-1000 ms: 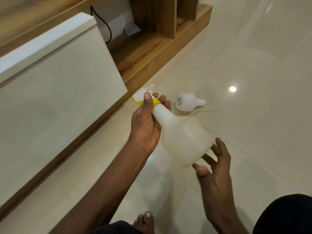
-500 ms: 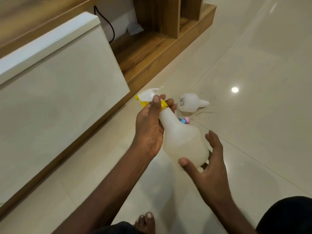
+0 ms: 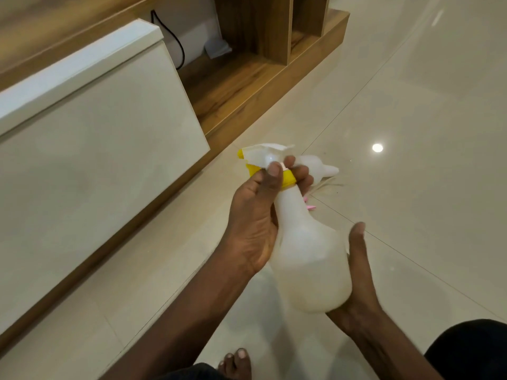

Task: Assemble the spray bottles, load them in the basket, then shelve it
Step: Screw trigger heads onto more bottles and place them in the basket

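A translucent white spray bottle (image 3: 307, 256) is held over the floor, tilted with its neck up and to the left. Its white trigger head (image 3: 263, 154) with a yellow collar sits on the neck. My left hand (image 3: 258, 215) grips the collar and neck, thumb on the yellow ring. My right hand (image 3: 356, 275) cups the bottle's round body from the right, fingers hidden behind it. A second white bottle (image 3: 321, 167) lies on the floor behind, mostly hidden by my left fingers. A small pink part (image 3: 311, 207) peeks out beside the neck.
A white cabinet front (image 3: 96, 160) stands at the left. A low wooden shelf unit (image 3: 247, 83) with a black cable (image 3: 178, 45) runs behind it. Glossy cream floor tiles (image 3: 411, 105) spread to the right. My bare toes (image 3: 236, 363) show at the bottom edge.
My right hand has come in from below and closed round the bottle's body. The bottle has tipped more upright and now covers most of the bottle lying on the floor.
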